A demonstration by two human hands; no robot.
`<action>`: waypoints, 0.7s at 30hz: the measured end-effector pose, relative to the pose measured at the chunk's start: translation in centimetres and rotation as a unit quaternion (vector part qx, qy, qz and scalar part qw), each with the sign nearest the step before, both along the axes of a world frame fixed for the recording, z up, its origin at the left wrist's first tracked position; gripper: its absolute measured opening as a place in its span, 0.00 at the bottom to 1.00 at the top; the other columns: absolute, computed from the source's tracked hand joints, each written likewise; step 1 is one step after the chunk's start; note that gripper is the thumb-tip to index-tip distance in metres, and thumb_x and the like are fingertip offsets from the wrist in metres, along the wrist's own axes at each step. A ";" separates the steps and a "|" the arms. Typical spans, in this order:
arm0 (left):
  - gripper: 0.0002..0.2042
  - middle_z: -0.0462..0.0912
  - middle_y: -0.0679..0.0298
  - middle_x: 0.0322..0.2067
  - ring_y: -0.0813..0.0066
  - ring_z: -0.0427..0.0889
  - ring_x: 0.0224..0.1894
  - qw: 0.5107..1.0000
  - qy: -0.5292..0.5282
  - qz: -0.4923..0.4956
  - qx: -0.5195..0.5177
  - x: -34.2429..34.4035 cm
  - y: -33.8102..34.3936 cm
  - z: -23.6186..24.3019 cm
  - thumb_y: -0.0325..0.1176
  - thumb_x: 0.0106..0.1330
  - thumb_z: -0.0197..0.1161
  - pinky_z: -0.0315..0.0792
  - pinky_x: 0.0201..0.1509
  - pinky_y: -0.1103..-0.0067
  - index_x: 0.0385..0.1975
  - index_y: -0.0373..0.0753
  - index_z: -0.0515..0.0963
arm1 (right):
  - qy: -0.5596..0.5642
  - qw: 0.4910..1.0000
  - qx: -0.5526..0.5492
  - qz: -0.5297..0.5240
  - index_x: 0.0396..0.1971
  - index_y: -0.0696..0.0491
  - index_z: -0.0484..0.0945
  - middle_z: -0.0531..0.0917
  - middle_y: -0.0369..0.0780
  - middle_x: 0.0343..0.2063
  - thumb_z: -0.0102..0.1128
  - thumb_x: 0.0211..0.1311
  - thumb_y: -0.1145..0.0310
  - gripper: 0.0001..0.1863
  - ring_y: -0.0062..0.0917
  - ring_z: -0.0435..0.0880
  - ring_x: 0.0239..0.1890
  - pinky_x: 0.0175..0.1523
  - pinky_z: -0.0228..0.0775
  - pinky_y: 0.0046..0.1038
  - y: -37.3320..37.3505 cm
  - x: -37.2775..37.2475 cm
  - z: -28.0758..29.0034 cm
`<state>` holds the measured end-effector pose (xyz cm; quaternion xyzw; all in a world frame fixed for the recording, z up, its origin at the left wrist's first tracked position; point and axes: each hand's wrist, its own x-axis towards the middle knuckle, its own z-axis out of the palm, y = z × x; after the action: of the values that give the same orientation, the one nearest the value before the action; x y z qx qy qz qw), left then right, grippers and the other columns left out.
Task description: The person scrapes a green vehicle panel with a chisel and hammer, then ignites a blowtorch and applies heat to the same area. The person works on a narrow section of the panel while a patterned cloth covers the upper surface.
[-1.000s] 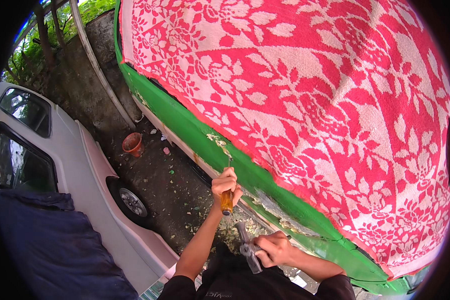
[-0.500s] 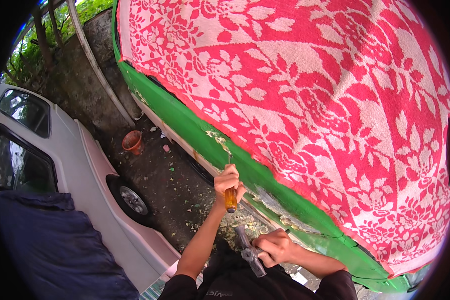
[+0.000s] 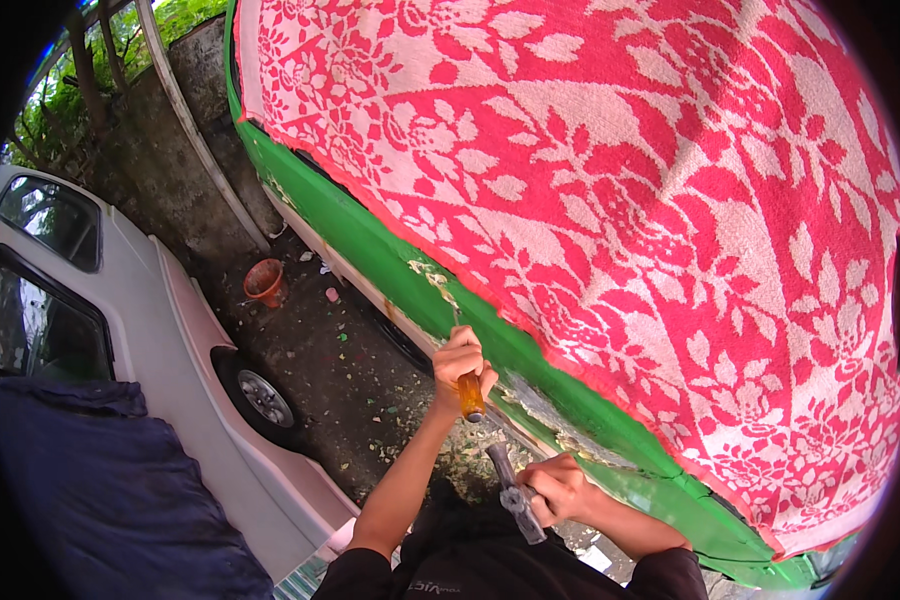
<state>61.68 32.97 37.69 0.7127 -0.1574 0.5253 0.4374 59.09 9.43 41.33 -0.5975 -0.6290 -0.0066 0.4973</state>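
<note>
My left hand [image 3: 458, 362] is closed around an amber-handled chisel [image 3: 472, 398], whose metal-capped butt points back toward me. Its slim metal shaft leans toward the green car panel [image 3: 370, 245], near a strip of chipped, pale filler [image 3: 432, 274]; the tip is hard to make out. My right hand [image 3: 560, 488] grips a hammer [image 3: 519, 500] close to its grey metal head, below and a little right of the chisel's butt. A small gap separates the hammer head from that butt. Most of the hammer's handle is hidden by my fingers.
A red-and-pink floral cloth [image 3: 610, 200] covers the green car's top. At left stands a pale car [image 3: 175, 400] partly under a dark blue cloth [image 3: 110, 490]. An orange pot [image 3: 264, 282] and scattered chips lie on the ground between the cars, before a wall [image 3: 155, 170].
Both hands have shifted slightly to the right, and the chisel's butt has tilted right. The hammer head has moved a little up and right with my right hand.
</note>
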 end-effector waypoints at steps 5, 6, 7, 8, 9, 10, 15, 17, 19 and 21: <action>0.16 0.60 0.65 0.12 0.66 0.60 0.21 1.000 0.012 0.006 0.018 0.3 0.1 -0.6 0.19 0.36 0.60 0.61 0.35 0.73 0.13 0.38 0.55 | 0.015 0.999 -0.021 -0.047 0.34 0.56 0.77 0.78 0.41 0.16 0.61 0.65 0.65 0.09 0.34 0.77 0.13 0.19 0.68 0.33 -0.7 -0.1 -0.1; 0.16 0.60 0.65 0.12 0.66 0.61 0.21 1.000 0.007 0.004 0.017 0.5 0.0 -0.6 0.19 0.36 0.60 0.61 0.35 0.73 0.13 0.38 0.55 | 0.012 0.999 -0.016 -0.035 0.34 0.56 0.77 0.78 0.41 0.17 0.61 0.65 0.65 0.09 0.35 0.77 0.13 0.19 0.68 0.34 -0.7 0.0 -0.5; 0.16 0.60 0.65 0.12 0.66 0.61 0.21 1.000 0.002 0.003 0.016 0.7 -0.1 -0.6 0.19 0.36 0.60 0.60 0.35 0.73 0.14 0.38 0.55 | 0.010 1.000 -0.011 -0.023 0.35 0.56 0.77 0.78 0.41 0.17 0.61 0.65 0.65 0.09 0.36 0.77 0.14 0.19 0.69 0.34 -0.6 0.3 -0.9; 0.16 0.60 0.65 0.12 0.66 0.61 0.21 1.000 0.021 0.016 0.014 0.5 -0.1 -0.9 0.19 0.36 0.60 0.60 0.34 0.73 0.13 0.38 0.55 | -0.002 0.988 -0.134 -0.077 0.35 0.55 0.77 0.79 0.43 0.18 0.60 0.66 0.65 0.09 0.38 0.78 0.15 0.19 0.69 0.35 -0.4 0.4 -0.9; 0.16 0.59 0.65 0.12 0.66 0.60 0.22 0.999 0.040 0.030 0.012 0.5 0.1 -1.4 0.19 0.37 0.60 0.59 0.34 0.73 0.13 0.38 0.55 | 0.010 0.985 -0.149 -0.089 0.36 0.55 0.77 0.79 0.44 0.19 0.61 0.64 0.66 0.08 0.39 0.78 0.16 0.20 0.69 0.35 0.4 0.7 -0.1; 0.17 0.59 0.65 0.12 0.66 0.60 0.22 0.997 0.058 0.044 0.009 0.3 0.2 -1.8 0.19 0.37 0.61 0.59 0.34 0.73 0.13 0.38 0.55 | 0.023 0.987 -0.136 -0.086 0.36 0.55 0.77 0.79 0.43 0.19 0.61 0.64 0.66 0.08 0.39 0.78 0.16 0.20 0.69 0.35 0.0 0.3 -0.4; 0.17 0.56 0.64 0.12 0.66 0.59 0.22 0.999 0.038 0.029 0.013 0.5 0.3 -1.8 0.18 0.38 0.61 0.60 0.35 0.72 0.12 0.38 0.54 | 0.007 0.994 -0.086 -0.065 0.37 0.56 0.79 0.78 0.41 0.17 0.60 0.64 0.67 0.08 0.36 0.79 0.15 0.21 0.70 0.33 -0.5 0.4 -0.9; 0.17 0.56 0.64 0.12 0.66 0.60 0.22 0.999 0.036 0.017 0.031 0.5 0.0 -1.8 0.19 0.39 0.61 0.61 0.36 0.71 0.12 0.39 0.54 | 0.051 0.989 -0.111 -0.085 0.37 0.57 0.78 0.78 0.42 0.18 0.59 0.64 0.68 0.08 0.37 0.79 0.15 0.21 0.70 0.34 -0.5 0.5 -1.1; 0.17 0.56 0.64 0.12 0.66 0.59 0.21 0.999 0.031 0.011 0.041 0.6 -0.2 -1.2 0.19 0.40 0.61 0.61 0.38 0.71 0.12 0.39 0.54 | 0.047 0.990 -0.098 -0.086 0.38 0.57 0.78 0.79 0.43 0.18 0.59 0.64 0.68 0.08 0.38 0.78 0.15 0.22 0.71 0.35 -0.8 0.4 -1.7; 0.17 0.55 0.64 0.12 0.65 0.59 0.21 0.998 0.032 0.006 0.045 0.1 -0.9 -1.1 0.20 0.41 0.60 0.61 0.39 0.71 0.12 0.39 0.54 | 0.050 0.991 -0.092 -0.084 0.38 0.57 0.78 0.79 0.43 0.19 0.59 0.64 0.68 0.08 0.39 0.78 0.15 0.22 0.70 0.35 -1.1 0.0 -1.6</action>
<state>61.73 32.07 36.61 0.7490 -0.1623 0.4970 0.4069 59.06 8.29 39.74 -0.6908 -0.5486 0.0396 0.4692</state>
